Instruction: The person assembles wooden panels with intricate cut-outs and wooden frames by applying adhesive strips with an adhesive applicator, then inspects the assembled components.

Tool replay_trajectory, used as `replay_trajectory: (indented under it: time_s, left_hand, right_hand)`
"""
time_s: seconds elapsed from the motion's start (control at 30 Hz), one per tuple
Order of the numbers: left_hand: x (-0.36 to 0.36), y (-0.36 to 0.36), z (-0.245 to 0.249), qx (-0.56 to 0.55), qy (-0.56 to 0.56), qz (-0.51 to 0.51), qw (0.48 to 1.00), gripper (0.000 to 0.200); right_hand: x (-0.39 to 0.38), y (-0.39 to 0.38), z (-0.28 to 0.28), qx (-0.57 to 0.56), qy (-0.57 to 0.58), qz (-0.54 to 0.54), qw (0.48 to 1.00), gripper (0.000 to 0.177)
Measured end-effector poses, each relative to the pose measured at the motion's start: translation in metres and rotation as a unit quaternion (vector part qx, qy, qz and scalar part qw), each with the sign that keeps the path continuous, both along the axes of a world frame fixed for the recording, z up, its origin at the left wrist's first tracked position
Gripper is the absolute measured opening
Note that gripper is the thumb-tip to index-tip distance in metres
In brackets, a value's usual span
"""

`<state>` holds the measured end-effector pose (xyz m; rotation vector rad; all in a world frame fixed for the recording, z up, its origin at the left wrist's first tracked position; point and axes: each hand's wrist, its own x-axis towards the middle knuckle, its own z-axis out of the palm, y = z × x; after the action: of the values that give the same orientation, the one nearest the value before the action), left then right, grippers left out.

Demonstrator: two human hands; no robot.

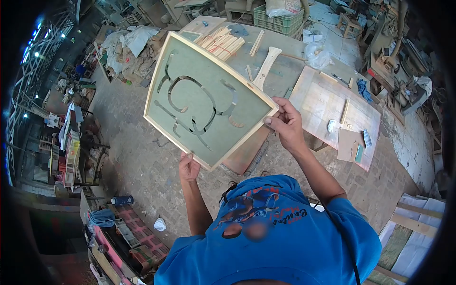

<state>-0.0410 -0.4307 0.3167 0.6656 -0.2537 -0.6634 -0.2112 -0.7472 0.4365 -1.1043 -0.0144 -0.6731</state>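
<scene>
Nearest, shows 1 blue shirt (304, 247) w/ 1 thin black cord (350, 247) down its R side; beyond, 2 bare hands, both occupied
Holds 1 framed panel (195, 97), grey-green w/ pale wood edging, up in the air in front of body, over floor (126, 126)
Pinches lower edge nr bottom corner w/ L hand (189, 168), thumb on edging; clasps R corner w/ R hand (289, 124), thumb on near side, fingers partly hidden
Faces camera, tilted; runs long axis upper L to lower R, longest edge up & R; carries several curved cutouts, exact no. unclear
To L, on floor: 1 crumpled white scrap (160, 224); nr it, 1 dark blue cylinder (122, 200)
To R: 1 pale tabletop (308, 99) w/ 1 brown sheet (348, 142) at near edge, 1 blue cloth (364, 90) farther back
Behind panel: 1 grey table (289, 71), partly blocked by it; bears 1 shaped wood piece (269, 65), 1 tied bundle of sticks (222, 43), 2 loose sticks (257, 42) alongside
Farthest: 1 green crate (280, 23) w/ 1 whitish sack (283, 8) on top
</scene>
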Motion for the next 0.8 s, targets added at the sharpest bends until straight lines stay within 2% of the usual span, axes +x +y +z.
replay_trajectory:
  time_s: [0.07, 0.33, 0.43, 0.53, 0.6, 0.8]
  left_hand:
    - [0.002, 0.004, -0.003, -0.031, 0.014, -0.02, 0.999, 0.063]
    - [-0.004, 0.009, 0.007, -0.035, 0.0, -0.008, 0.999, 0.064]
    - [-0.007, 0.008, 0.011, -0.032, -0.013, 0.003, 0.999, 0.064]
    - [-0.014, 0.003, 0.024, -0.029, -0.026, 0.027, 0.999, 0.059]
    - [-0.018, 0.001, 0.033, -0.025, -0.03, 0.039, 0.998, 0.055]
    - [-0.017, 0.006, 0.04, -0.014, -0.046, 0.052, 0.997, 0.061]
  right_hand:
    - [0.002, -0.003, -0.001, 0.006, 0.005, -0.004, 1.0, 0.046]
    - [0.007, -0.003, -0.008, 0.068, 0.023, -0.018, 0.997, 0.043]
    - [0.008, -0.003, -0.009, 0.076, 0.033, -0.018, 0.996, 0.049]
    - [0.006, 0.001, -0.008, 0.06, 0.019, -0.05, 0.997, 0.052]
    - [0.006, 0.002, -0.01, 0.009, 0.007, -0.09, 0.996, 0.05]
    - [0.006, -0.002, -0.006, -0.009, -0.016, -0.083, 0.996, 0.043]
